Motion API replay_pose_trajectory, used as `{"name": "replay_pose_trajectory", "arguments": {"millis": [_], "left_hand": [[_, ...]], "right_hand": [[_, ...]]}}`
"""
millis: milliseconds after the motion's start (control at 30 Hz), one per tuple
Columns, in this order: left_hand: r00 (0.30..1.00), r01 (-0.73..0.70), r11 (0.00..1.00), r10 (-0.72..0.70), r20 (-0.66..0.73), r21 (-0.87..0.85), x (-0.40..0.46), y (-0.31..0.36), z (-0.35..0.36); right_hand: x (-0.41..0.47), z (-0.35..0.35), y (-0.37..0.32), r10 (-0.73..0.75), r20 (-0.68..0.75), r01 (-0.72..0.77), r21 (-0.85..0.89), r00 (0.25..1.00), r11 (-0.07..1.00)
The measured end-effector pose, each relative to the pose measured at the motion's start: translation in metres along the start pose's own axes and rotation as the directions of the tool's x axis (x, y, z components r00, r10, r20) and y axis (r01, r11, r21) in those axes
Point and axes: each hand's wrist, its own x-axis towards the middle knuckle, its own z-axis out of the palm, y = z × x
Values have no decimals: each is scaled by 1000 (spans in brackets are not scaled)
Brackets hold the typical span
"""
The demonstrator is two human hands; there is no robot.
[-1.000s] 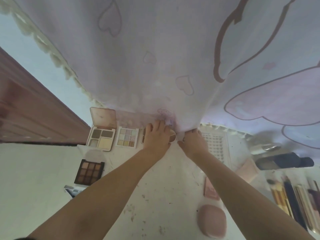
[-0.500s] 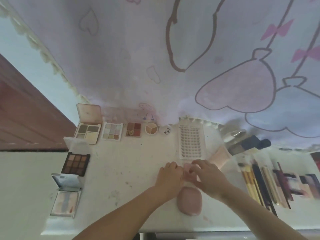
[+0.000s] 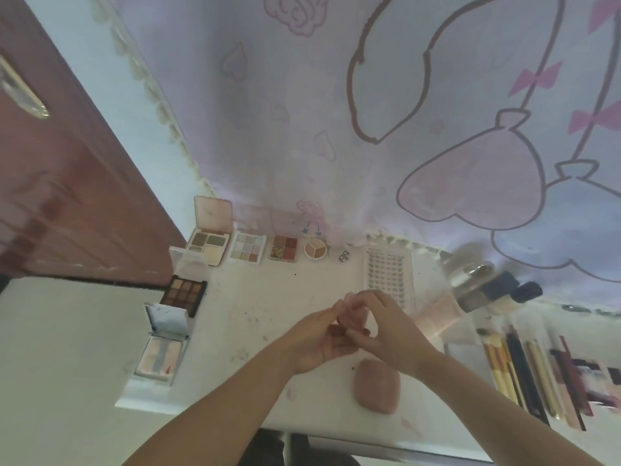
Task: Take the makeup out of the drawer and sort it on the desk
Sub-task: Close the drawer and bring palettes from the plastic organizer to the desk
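Small pink compact [image 3: 351, 316] was held above white desk [image 3: 255, 317], pinched between left hand [image 3: 321, 341] and right hand [image 3: 386, 331]. Closed pink case [image 3: 377, 389] was seen near desk's front edge, just below hands. Open eyeshadow palettes [image 3: 248, 247] were ranged along back edge under printed curtain [image 3: 369, 129]. Lash tray [image 3: 388, 277] was set behind hands. Brushes and pencils [image 3: 524, 371] were laid side by side at right.
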Motion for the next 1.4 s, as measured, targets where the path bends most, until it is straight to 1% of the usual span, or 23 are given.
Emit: {"name": "replay_pose_trajectory", "arguments": {"millis": [67, 200, 300, 367, 433, 467, 533, 633, 700, 800, 900, 1000, 1133, 1200, 1267, 1333, 1400], "left_hand": [[999, -35, 995, 35, -7, -93, -14, 8, -5], [996, -79, 976, 67, -63, -205, -37, 19, -23], [993, -93, 942, 65, -97, -323, -52, 24, -42], [993, -91, 916, 52, -110, -390, -58, 25, -53], [991, -75, 891, 18, -131, -447, -60, 24, -64], [989, -75, 873, 4, -147, -481, -60, 23, -70], [976, -116, 817, -12, -217, -565, -60, 22, -83], [923, -253, 711, -26, -385, -656, -60, 27, -101], [864, -346, 700, -22, -503, -625, -60, 30, -110], [775, -456, 704, 12, -632, -545, -57, 34, -118], [725, -490, 706, 4, -689, -511, -50, 38, -122], [698, -481, 734, -11, -716, -480, -43, 40, -127], [684, -483, 744, -8, -729, -462, -47, 44, -128], [679, -478, 751, -13, -734, -455, -52, 42, -126], [685, -443, 787, -12, -728, -430, -55, 37, -119], [722, -353, 855, -9, -692, -379, -53, 27, -102], [789, -212, 930, -17, -614, -299, -45, 12, -80]], "right_hand": [[8, 0, -14, -35, 1, 35, 79, 999, 996], [30, 4, -36, -72, 67, 62, 150, 995, 987], [49, 1, -55, -48, 166, 3, 260, 985, 965], [66, -2, -64, -5, 236, -73, 322, 972, 944], [85, -2, -70, 50, 279, -150, 349, 959, 925], [95, 2, -72, 72, 292, -178, 356, 954, 917], [115, 15, -76, 89, 295, -180, 295, 951, 938], [143, 42, -89, 85, 261, -135, 182, 962, 974], [160, 59, -99, 76, 229, -107, 126, 970, 986], [184, 79, -108, 56, 184, -72, 78, 981, 994], [199, 93, -114, 43, 184, -51, 36, 982, 998], [207, 103, -116, 29, 198, -29, -4, 980, 1000], [209, 103, -118, 22, 213, -16, -32, 977, 999], [206, 94, -118, 31, 193, -33, 8, 981, 999], [196, 75, -113, 52, 154, -63, 66, 987, 996], [173, 50, -100, 89, 172, -97, 40, 981, 994], [135, 24, -82, 150, 252, -145, -36, 956, 989]]}}
